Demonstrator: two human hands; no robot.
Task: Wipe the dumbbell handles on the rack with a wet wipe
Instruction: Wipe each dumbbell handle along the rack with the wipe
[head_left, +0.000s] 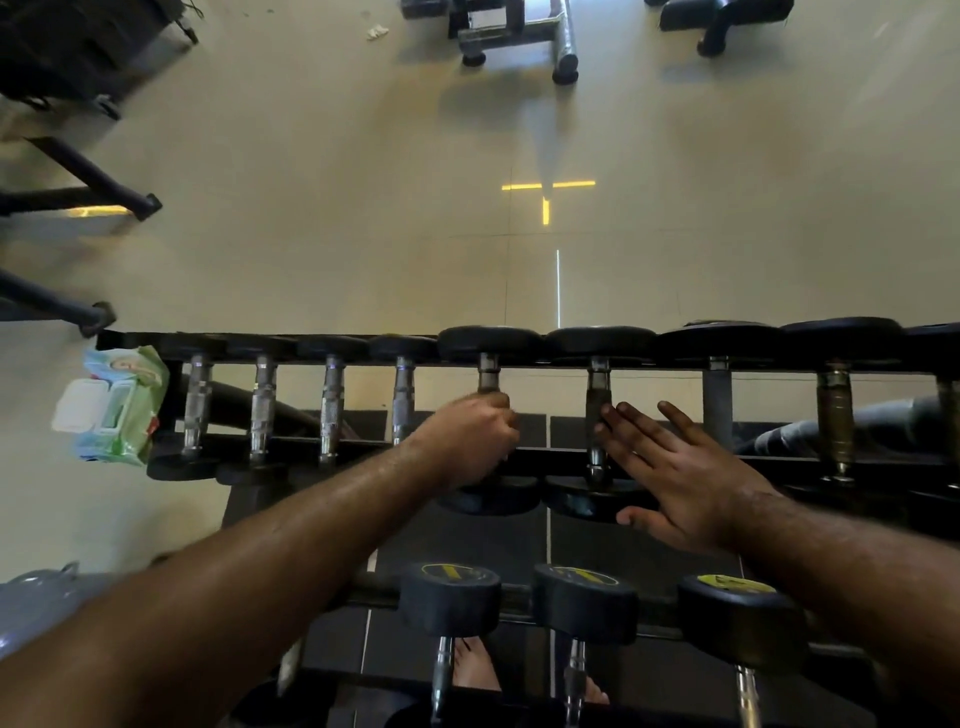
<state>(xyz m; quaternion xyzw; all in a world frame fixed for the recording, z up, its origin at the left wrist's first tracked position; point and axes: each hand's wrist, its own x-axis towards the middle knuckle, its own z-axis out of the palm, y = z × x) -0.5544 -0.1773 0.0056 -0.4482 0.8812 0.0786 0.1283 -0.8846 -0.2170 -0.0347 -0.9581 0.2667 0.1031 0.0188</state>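
A black rack (675, 366) carries a top row of several dumbbells with metal handles. My left hand (470, 441) is wrapped around the handle of the fifth dumbbell (488, 374) from the left; a sliver of white shows under its fingers, but I cannot tell whether it is a wipe. My right hand (675, 467) lies with fingers straight, its fingertips touching the handle of the neighbouring dumbbell (598, 384). A pack of wet wipes (111, 408) sits at the rack's left end, lid up.
A lower shelf holds three larger dumbbells (452, 597) with yellow labels. Bare feet (475, 670) show beneath the rack. Bench frames (519, 36) stand on the floor beyond, and black machine legs (98, 182) reach in from the left.
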